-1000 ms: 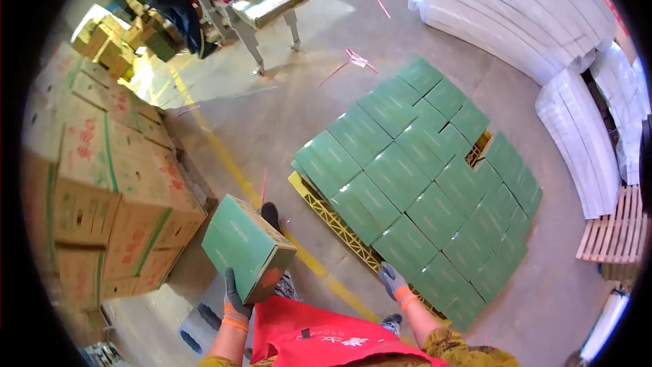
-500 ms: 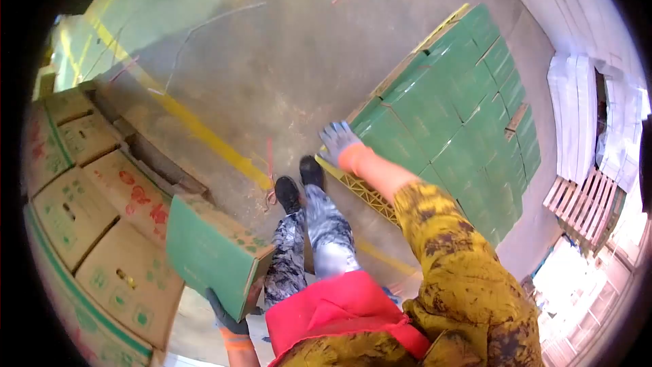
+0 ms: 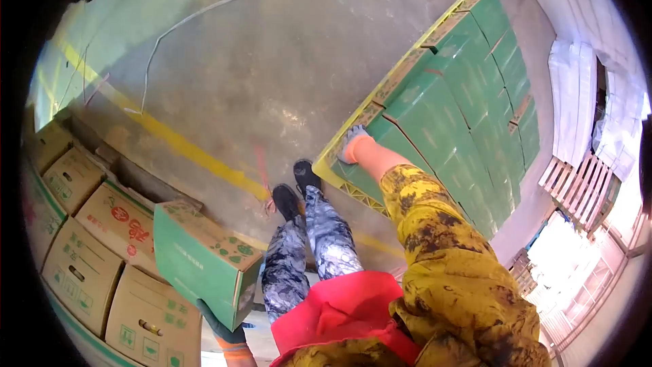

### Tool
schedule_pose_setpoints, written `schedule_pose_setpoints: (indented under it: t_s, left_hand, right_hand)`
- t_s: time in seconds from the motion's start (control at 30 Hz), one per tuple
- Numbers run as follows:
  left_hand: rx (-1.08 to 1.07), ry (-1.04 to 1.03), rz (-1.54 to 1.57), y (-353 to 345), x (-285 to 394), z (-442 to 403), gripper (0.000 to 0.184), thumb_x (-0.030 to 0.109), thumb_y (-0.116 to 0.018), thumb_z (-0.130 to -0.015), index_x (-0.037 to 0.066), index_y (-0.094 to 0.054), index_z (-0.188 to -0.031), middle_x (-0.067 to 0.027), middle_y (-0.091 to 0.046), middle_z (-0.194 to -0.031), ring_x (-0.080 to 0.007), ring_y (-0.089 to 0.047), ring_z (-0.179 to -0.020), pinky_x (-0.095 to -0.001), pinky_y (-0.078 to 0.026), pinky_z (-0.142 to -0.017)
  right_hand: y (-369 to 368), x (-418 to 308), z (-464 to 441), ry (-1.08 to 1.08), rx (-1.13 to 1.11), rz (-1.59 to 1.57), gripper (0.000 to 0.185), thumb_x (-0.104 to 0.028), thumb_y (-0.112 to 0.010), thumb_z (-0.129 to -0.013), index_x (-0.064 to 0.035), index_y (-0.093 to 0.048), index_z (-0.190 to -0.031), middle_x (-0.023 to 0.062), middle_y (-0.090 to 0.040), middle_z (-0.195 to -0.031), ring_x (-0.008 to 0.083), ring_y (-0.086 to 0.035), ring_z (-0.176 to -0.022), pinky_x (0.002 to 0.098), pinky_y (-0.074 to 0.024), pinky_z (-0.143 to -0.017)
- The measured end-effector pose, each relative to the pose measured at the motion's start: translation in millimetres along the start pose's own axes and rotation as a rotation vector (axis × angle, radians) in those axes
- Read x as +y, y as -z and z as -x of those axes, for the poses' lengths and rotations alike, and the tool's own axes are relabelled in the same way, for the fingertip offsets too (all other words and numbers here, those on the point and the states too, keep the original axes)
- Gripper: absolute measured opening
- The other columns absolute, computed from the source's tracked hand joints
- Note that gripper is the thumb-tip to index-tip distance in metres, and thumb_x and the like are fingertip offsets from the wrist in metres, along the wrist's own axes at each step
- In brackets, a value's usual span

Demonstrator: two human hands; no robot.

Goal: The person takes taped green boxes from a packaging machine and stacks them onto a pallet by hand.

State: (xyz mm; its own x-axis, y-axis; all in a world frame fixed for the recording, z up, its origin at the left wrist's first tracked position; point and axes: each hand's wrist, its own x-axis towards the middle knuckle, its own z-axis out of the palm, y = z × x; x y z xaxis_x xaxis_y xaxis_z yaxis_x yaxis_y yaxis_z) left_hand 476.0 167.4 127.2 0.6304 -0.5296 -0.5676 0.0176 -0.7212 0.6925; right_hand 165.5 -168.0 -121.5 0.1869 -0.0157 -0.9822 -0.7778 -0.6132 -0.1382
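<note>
Green carton (image 3: 197, 261) is sitting at lower left, tilted, between the brown cartons (image 3: 78, 268) and the person's camouflage trousers (image 3: 282, 265). Its brown, green-printed top is facing up; white lettering is showing on the green side. Left hand (image 3: 223, 323), in a dark glove with an orange cuff, is holding the carton's lower near corner: fingers lying along the green side, thumb going round the edge, opened only as wide as that corner; part of the grip is hiding underneath. Right hand (image 3: 353, 143), gray glove, is resting at the edge of the stacked green cartons (image 3: 448, 115), above the yellow pallet (image 3: 327, 161) they're standing on. Its fingers are bending slightly and mostly hiding behind the back of the hand; can't tell how far open, or whether they're gripping anything. Yellow-brown sleeve (image 3: 448, 251) is covering the right arm and overlapping part of the stack in view. Red apron (image 3: 346, 306) is covering the waist. Black shoes (image 3: 285, 202) are standing on the concrete floor (image 3: 258, 61), next to a yellow line (image 3: 183, 149) and a pink strap (image 3: 261, 163). One brown carton is showing red print; others are showing green print and hand slots. At far right, a slatted wooden pallet (image 3: 581, 190) is lying near white wrapped bundles (image 3: 574, 102). Pale strip (image 3: 202, 11) is lying farther off on the floor, well apart from both hands.
</note>
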Motion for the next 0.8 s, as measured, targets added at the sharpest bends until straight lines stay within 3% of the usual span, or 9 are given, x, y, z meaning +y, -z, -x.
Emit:
schedule_pose_setpoints:
  t_s: [0.13,0.23,0.3,0.37,0.5,0.6,0.67,0.73,0.8]
  left_hand:
    - [-0.008,0.315,0.421,3,25,-10,0.061,0.023,-0.05,-0.094,0.001,-0.02,-0.143,-0.0123,-0.033,-0.142,-0.0276,-0.042,-0.121,-0.0405,-0.035,-0.103]
    - [-0.11,0.128,0.206,0,26,-14,0.068,0.011,-0.054,-0.089,0.003,-0.016,-0.145,-0.0131,-0.029,-0.143,-0.0271,-0.04,-0.122,-0.0414,-0.035,-0.103]
    - [-0.157,0.029,0.01,-2,38,-18,0.074,0.003,-0.057,-0.085,0.004,-0.014,-0.145,-0.0141,-0.028,-0.144,-0.0261,-0.039,-0.123,-0.0411,-0.034,-0.103]
    - [-0.147,-0.053,-0.132,1,48,-18,0.075,0.001,-0.058,-0.084,0.003,-0.014,-0.145,-0.0156,-0.033,-0.141,-0.0243,-0.043,-0.119,-0.0389,-0.037,-0.1]
    - [-0.113,0.629,0.675,4,92,-34,0.06,0.039,-0.054,-0.09,0.005,-0.036,-0.137,-0.0118,-0.049,-0.127,-0.0259,-0.053,-0.108,-0.0386,-0.045,-0.092]
    - [-0.123,0.565,0.679,-25,183,-29,0.061,0.051,-0.048,-0.09,0.007,-0.042,-0.133,-0.0087,-0.05,-0.128,-0.0254,-0.051,-0.112,-0.0416,-0.043,-0.093]
    - [-0.196,0.488,0.678,-24,235,-32,0.063,0.049,-0.045,-0.092,0.008,-0.036,-0.138,-0.0076,-0.046,-0.134,-0.0245,-0.048,-0.118,-0.0388,-0.039,-0.1]
    - [-0.155,0.333,0.613,-36,316,-42,0.056,0.042,-0.048,-0.093,0.007,-0.038,-0.136,-0.0072,-0.048,-0.13,-0.0224,-0.049,-0.115,-0.0359,-0.04,-0.098]
    - [-0.206,0.226,0.689,-50,349,-65,0.055,0.039,-0.05,-0.093,0.007,-0.037,-0.136,-0.0067,-0.048,-0.13,-0.0215,-0.049,-0.115,-0.0351,-0.04,-0.098]
  right_hand:
    - [-18,26,-38,-0.052,0.25,-0.037,0.07,-0.05,-0.042,-0.085,-0.0038,-0.036,-0.137,0.0162,-0.031,-0.144,0.0337,-0.028,-0.133,0.0442,-0.0221,-0.107]
    - [9,70,-39,-0.087,0.702,0.112,0.061,-0.044,-0.049,-0.083,-0.0058,-0.044,-0.131,0.015,-0.04,-0.138,0.0343,-0.035,-0.126,0.0462,-0.0285,-0.101]
    - [32,124,-26,0.003,0.432,-0.075,0.058,-0.044,-0.045,-0.087,-0.0071,-0.044,-0.132,0.0138,-0.038,-0.14,0.0346,-0.034,-0.129,0.0462,-0.0277,-0.102]
    - [-7,143,-2,-0.249,0.209,-0.031,0.063,-0.048,-0.039,-0.088,-0.0049,-0.042,-0.134,0.0152,-0.033,-0.144,0.0351,-0.029,-0.132,0.0463,-0.024,-0.105]
    - [-13,167,39,-0.341,0.192,-0.097,0.071,-0.053,-0.04,-0.087,-0.0018,-0.037,-0.136,0.0164,-0.028,-0.146,0.0348,-0.024,-0.135,0.0454,-0.0187,-0.109]
    - [21,168,86,-0.315,0.739,-0.392,0.069,-0.049,-0.05,-0.085,-0.0129,-0.034,-0.141,0.0125,-0.029,-0.146,0.0305,-0.026,-0.134,0.0482,-0.0211,-0.108]
    - [93,144,139,-0.133,1.182,-1.188,0.066,-0.046,-0.049,-0.088,-0.0156,-0.029,-0.142,0.0099,-0.033,-0.143,0.0296,-0.027,-0.133,0.0465,-0.026,-0.107]
    - [237,126,291,0.608,1.659,-2.228,0.061,-0.043,-0.048,-0.09,-0.017,-0.029,-0.142,0.0086,-0.035,-0.14,0.0252,-0.033,-0.129,0.0446,-0.0306,-0.105]
    - [308,155,361,0.901,1.654,-2.5,0.056,-0.042,-0.048,-0.092,-0.0155,-0.034,-0.139,0.0073,-0.045,-0.132,0.0199,-0.042,-0.122,0.0406,-0.0349,-0.103]
